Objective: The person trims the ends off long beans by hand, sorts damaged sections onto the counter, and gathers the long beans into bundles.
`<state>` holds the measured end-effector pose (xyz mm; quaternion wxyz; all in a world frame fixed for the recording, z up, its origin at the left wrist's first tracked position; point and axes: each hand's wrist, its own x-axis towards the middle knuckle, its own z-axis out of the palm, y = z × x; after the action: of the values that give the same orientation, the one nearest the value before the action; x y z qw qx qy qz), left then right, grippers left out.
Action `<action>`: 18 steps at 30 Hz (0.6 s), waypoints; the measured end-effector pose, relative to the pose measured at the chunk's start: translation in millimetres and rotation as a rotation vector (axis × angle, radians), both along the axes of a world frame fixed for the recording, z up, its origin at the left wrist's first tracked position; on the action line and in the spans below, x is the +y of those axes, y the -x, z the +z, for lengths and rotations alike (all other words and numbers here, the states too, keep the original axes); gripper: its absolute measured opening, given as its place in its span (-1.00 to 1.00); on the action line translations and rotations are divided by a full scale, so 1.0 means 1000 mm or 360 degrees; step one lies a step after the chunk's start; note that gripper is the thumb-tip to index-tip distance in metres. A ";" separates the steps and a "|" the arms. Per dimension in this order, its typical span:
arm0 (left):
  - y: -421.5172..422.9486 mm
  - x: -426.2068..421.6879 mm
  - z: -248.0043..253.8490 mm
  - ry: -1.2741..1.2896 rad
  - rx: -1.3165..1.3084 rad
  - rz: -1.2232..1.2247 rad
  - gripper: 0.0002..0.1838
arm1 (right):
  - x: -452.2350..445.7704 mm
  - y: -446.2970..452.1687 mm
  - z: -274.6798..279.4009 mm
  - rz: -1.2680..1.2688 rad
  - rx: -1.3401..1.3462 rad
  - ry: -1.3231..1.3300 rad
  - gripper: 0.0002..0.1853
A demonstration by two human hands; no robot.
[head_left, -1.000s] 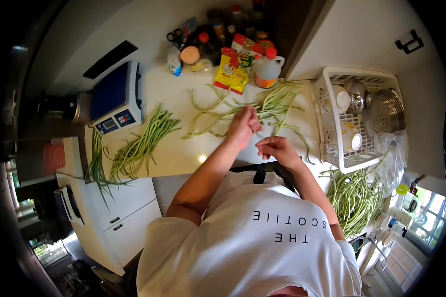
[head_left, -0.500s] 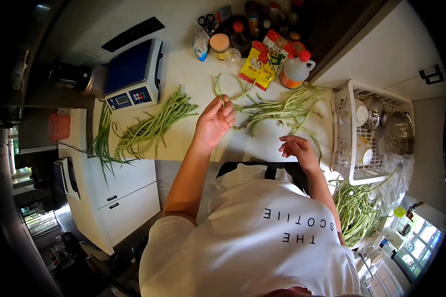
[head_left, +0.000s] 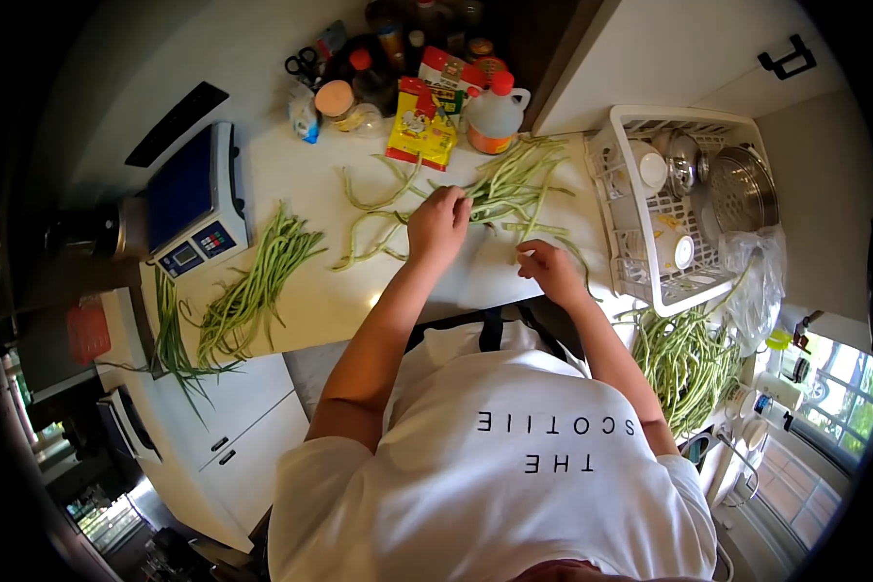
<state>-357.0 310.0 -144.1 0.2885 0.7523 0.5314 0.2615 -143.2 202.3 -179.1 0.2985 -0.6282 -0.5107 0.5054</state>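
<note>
My left hand (head_left: pixel 439 225) is over the left part of a loose pile of green long beans (head_left: pixel 504 189) on the counter. Its fingers are curled closed on long beans, and the fingertips are partly hidden. Several single beans (head_left: pixel 369 254) lie spread to its left, with their ends running towards the hand. My right hand (head_left: pixel 550 270) hovers at the near side of the pile, fingers bent in and thumb close to them. Whatever it may pinch is too small to make out. A neater bundle of long beans (head_left: pixel 257 281) rests further left on the counter.
A blue-topped scale (head_left: pixel 184 194) stands at the left, near thin green stalks (head_left: pixel 170 325). Behind the pile are a yellow packet (head_left: pixel 422 124), a red-capped jug (head_left: pixel 495 116) and a jar (head_left: pixel 336 100). At right, a white dish rack (head_left: pixel 640 281) stands beside a large bean heap (head_left: pixel 689 373).
My left hand has come down from holding a bean upright and now reaches into the pile. More beans lie spread on its left. My right hand has curled further; the whole view has shifted.
</note>
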 end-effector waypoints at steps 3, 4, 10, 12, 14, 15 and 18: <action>-0.008 0.009 -0.013 -0.0003 0.0432 0.0010 -0.70 | 0.017 -0.007 0.007 -0.0081 -0.0622 0.0292 -0.68; -0.009 0.007 -0.025 -0.0003 0.0428 -0.0002 -0.70 | 0.022 -0.006 0.009 -0.0093 -0.0625 0.0296 -0.68; -0.013 -0.024 -0.025 -0.0055 0.0381 -0.0101 -0.74 | 0.023 -0.005 -0.007 -0.0074 -0.0657 0.0282 -0.60; -0.012 -0.027 -0.020 -0.0135 0.0275 -0.0051 -0.74 | 0.010 -0.004 0.006 -0.0094 -0.0194 0.0313 -0.62; -0.009 -0.026 -0.016 -0.0212 0.0171 0.0004 -0.74 | -0.001 0.000 0.020 -0.0061 0.0065 0.0464 -0.66; -0.006 -0.021 -0.013 0.0194 -0.0002 -0.0012 -0.72 | -0.005 0.005 0.024 -0.0085 0.0178 0.0393 -0.68; -0.007 -0.018 -0.024 0.0795 -0.0790 -0.0069 -0.73 | -0.011 0.018 0.045 -0.0100 0.0327 0.0277 -0.73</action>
<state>-350.0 292.3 -167.7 0.5896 0.5830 0.4766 0.2921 -161.7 191.1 -133.7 0.3091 -0.6123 -0.4118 0.5999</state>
